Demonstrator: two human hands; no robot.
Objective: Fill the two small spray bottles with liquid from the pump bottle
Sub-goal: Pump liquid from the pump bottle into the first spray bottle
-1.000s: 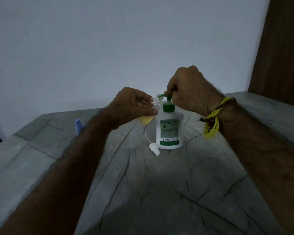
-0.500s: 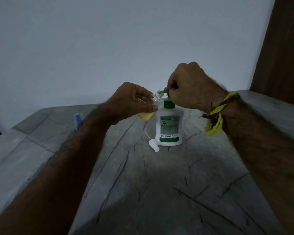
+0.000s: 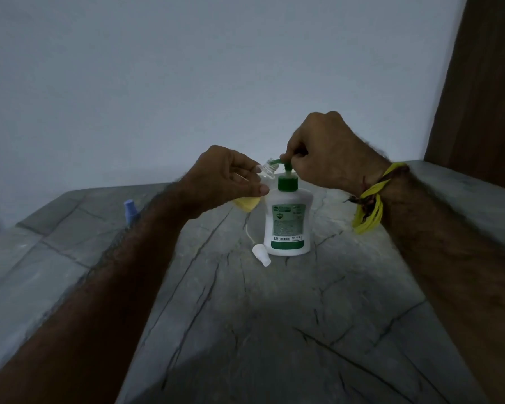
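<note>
A white pump bottle [image 3: 287,223] with a green label and green pump head [image 3: 286,166] stands on the grey stone table [image 3: 274,330]. My right hand [image 3: 330,154] grips the pump head from above. My left hand [image 3: 225,179] holds a small clear spray bottle [image 3: 247,202], tilted, with yellowish liquid in its lower part and its open neck right at the pump's spout. That bottle's white spray cap [image 3: 261,255] with its thin tube lies on the table beside the pump bottle's base. A second small bottle with a blue cap [image 3: 130,211] stands at the left, partly hidden behind my left forearm.
A pale wall rises behind the table. A brown wooden panel [image 3: 484,83] stands at the right. The table's left part steps down to a lower slab [image 3: 21,258]. A yellow thread band [image 3: 368,211] circles my right wrist.
The pump head has risen from its pressed position, and my right hand has risen with it. My left hand still keeps the small bottle at the spout.
</note>
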